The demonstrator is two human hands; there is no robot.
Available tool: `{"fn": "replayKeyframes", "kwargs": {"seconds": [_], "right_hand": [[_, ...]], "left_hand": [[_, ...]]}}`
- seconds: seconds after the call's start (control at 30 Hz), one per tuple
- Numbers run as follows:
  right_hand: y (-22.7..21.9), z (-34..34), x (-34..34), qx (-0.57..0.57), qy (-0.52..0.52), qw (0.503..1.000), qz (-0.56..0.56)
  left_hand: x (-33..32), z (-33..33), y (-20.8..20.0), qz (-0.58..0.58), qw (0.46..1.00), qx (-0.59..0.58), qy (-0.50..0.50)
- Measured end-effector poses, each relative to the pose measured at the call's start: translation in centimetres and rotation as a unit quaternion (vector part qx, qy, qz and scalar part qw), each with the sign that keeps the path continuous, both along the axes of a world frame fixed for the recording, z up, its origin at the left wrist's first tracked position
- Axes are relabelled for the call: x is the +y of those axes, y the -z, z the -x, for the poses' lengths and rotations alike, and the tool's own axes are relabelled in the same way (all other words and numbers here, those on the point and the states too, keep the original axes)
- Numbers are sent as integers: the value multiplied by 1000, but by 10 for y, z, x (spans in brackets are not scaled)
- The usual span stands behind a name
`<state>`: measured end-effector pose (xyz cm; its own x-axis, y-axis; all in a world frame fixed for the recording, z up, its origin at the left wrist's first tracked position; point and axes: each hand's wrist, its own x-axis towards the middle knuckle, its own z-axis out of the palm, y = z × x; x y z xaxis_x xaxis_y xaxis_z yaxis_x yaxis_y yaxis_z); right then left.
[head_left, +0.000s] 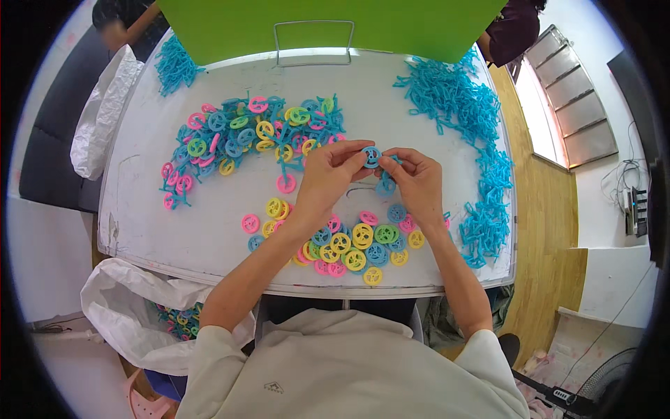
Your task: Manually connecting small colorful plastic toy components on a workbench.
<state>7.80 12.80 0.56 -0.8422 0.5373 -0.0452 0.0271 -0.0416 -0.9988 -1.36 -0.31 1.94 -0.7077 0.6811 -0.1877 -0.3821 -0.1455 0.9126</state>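
Note:
Over the middle of the white table, my left hand (333, 171) pinches a small blue plastic wheel (371, 157) between thumb and fingers. Close against it, my right hand (417, 183) grips a blue plastic stick piece (386, 183), whose lower part hangs below the fingers. The wheel and the piece meet between my fingertips; whether they are joined I cannot tell. Below my hands lies a pile of loose pink, yellow, green and blue wheels (363, 236). Beyond my left hand spreads a heap of wheels with blue pieces attached (244, 133).
Blue stick pieces (453, 94) are heaped along the table's right side, with a smaller heap (176, 64) at far left. A green panel (328, 28) with a wire handle (314, 42) stands at the back. A white sack (132, 307) holds colourful parts at lower left. Two other people show beyond the table.

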Motion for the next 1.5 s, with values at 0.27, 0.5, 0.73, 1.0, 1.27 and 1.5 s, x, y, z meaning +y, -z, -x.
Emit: {"fn": "replayKeyframes", "kwargs": {"seconds": [0.27,0.5,0.73,1.0,1.27,1.5], "right_hand": [[3,1,-4,17,40,998,-48],[7,0,-5,-5,49,997,-59],[5,1,-7,-22,47,997,-51],[-1,2,-11,-26,52,997,-52],[-2,1,-17,26,114,989,-92],[-5,-6,5,51,-6,996,-77]], "left_hand": [[5,-7,10,15,994,92,-64],[6,-8,16,28,987,139,-71],[6,-11,17,33,987,142,-63],[5,-18,10,67,976,181,-99],[6,-24,7,20,983,139,-114],[9,-8,13,-47,984,155,-70]]}}
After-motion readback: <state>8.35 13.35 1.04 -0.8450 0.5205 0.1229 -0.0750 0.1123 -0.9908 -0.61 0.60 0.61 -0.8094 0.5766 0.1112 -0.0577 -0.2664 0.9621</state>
